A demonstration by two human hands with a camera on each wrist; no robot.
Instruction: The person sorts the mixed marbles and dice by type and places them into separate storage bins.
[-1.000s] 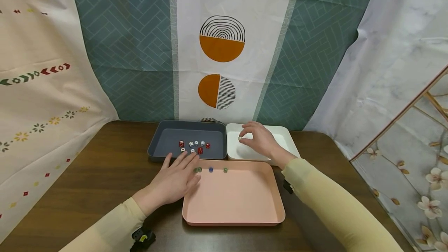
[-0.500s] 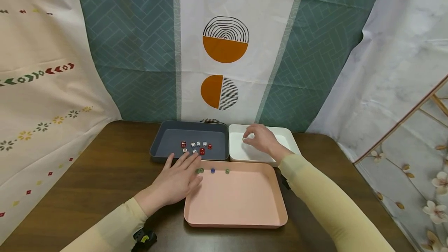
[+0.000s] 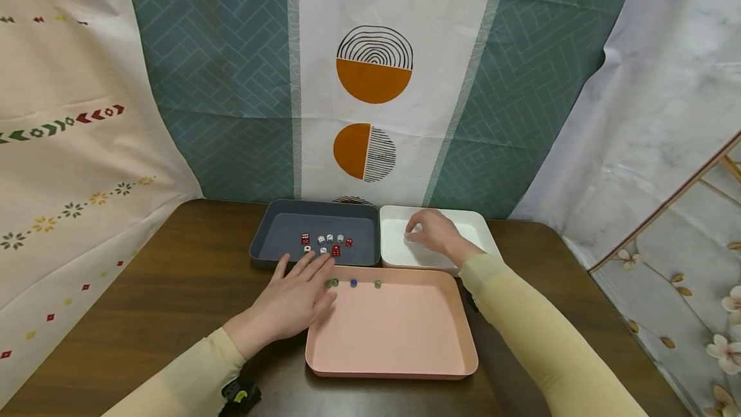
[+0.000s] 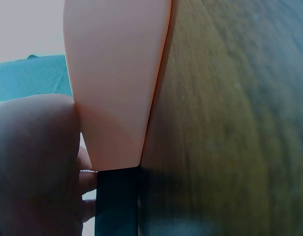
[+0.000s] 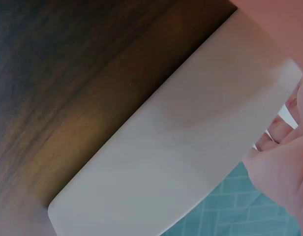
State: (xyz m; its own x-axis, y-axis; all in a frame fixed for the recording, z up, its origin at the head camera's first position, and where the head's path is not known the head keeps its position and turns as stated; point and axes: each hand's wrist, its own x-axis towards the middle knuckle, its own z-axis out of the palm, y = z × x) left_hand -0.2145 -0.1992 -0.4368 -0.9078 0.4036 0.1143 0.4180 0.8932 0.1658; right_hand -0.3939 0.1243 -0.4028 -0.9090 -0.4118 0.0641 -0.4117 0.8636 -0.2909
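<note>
In the head view my right hand [image 3: 433, 231] reaches down into the white tray [image 3: 475, 230], thumb and forefinger pinched together. The small pale marble seen there earlier is hidden by the fingertips now. My left hand [image 3: 289, 304], its fingers spread straight, lies over the left far corner of the pink tray [image 3: 393, 333]; its fingertips extend to the front edge of the dark grey tray [image 3: 278, 224]. Near its thumb, along the pink tray's far side, lie green marbles [image 3: 378, 284] and a blue marble [image 3: 354, 283]. The right wrist view shows the white tray's outer wall [image 5: 156, 132] beside the hand.
Several red and white dice [image 3: 330, 238] lie in the dark grey tray, left of the white one. All three trays stand on a brown wooden table [image 3: 173, 288]. Patterned cloth [image 3: 243, 82] hangs behind the table and at both sides.
My right hand has sunk slightly lower inside the white tray, and the pale marble at its fingertips has gone out of sight. The left hand stays where it was. The head view shifted slightly.
</note>
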